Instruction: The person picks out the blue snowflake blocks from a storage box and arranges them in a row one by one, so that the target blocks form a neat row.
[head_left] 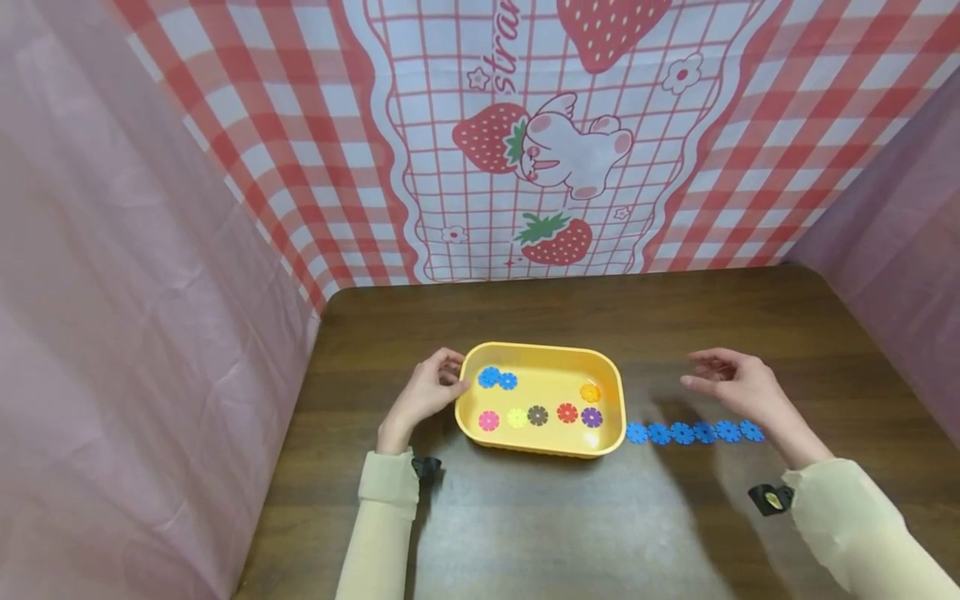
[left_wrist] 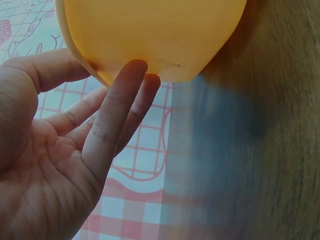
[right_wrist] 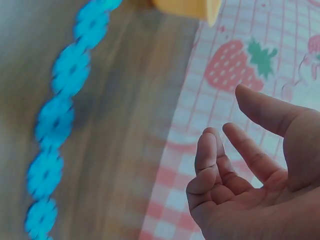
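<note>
While the left hand (head_left: 427,387) pinches the left end of the yellow tub (head_left: 543,393), thumb at the rim and a couple of fingertips against the outside, we see the right hand (head_left: 738,385) hovering over the wooden table (head_left: 525,517), fingers loosely bent, thumb apart from them. The tub's around the middle of the table. Inside we've got a little overlapping bunch of blue discs (head_left: 490,377) at the back left, and along the front a pink disc (head_left: 488,421), yellow disc (head_left: 517,417), dark brown disc (head_left: 537,415), red disc (head_left: 567,413) and purple disc (head_left: 592,417), plus an orange disc (head_left: 590,392) behind the purple one. Just right of the tub we count six blue discs in a row (head_left: 705,432), edge to edge; we honestly can't tell if they interlock. Behind everything we've got a strawberry-print cloth (head_left: 420,133).
</note>
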